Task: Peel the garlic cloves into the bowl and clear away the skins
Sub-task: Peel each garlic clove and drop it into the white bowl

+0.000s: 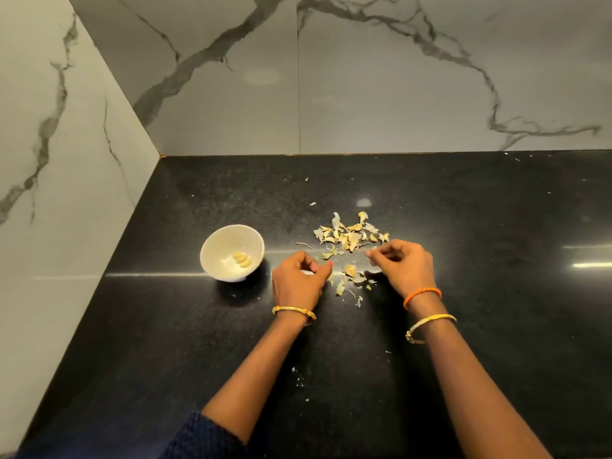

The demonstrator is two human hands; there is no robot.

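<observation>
We saw papery skins (351, 234) heaped on glossy black stone (480, 293), peeled cloves (242, 259) in the round white bowl (212, 250), left hand (299, 281) curled, contents unclear, right hand (405, 265) pinching, on what we couldn't tell.

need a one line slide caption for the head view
Two hands work over garlic skins on a black counter, peeled cloves in a white bowl alongside.
</observation>
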